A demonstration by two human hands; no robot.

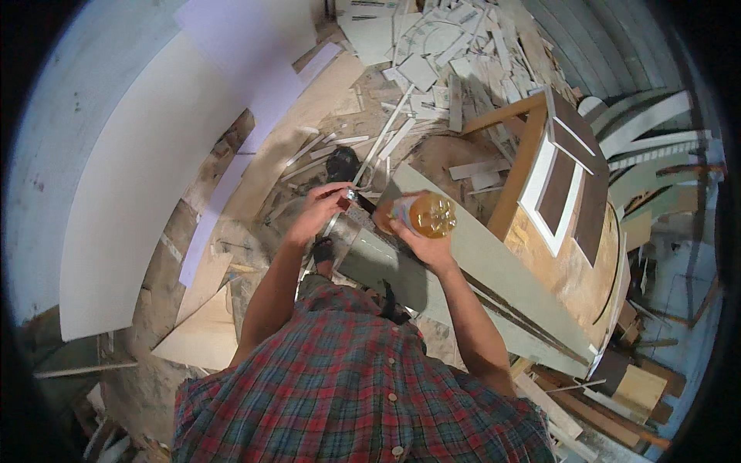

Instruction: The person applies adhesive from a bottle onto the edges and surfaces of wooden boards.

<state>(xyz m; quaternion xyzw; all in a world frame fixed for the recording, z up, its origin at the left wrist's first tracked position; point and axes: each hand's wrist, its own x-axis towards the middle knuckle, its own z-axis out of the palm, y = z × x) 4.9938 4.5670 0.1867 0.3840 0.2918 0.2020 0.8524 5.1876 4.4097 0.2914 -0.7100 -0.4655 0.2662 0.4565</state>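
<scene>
Bottle (434, 215), where?
– In R hand (423, 245), gripped, tilted, over far end of grn board (488, 261). L hand (320, 212) pinches sth shiny (351, 195), can't tell what.
– Risk?
– Poss. drop, if R grip slips.

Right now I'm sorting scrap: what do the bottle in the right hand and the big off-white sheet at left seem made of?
The bottle: probably clear, glossy plastic, given its bright highlights and see-through amber look. The off-white sheet: perhaps coated board, smooth, matte, its face even; core unclear.

Uneven light, bowed edges (the corners black).
</scene>
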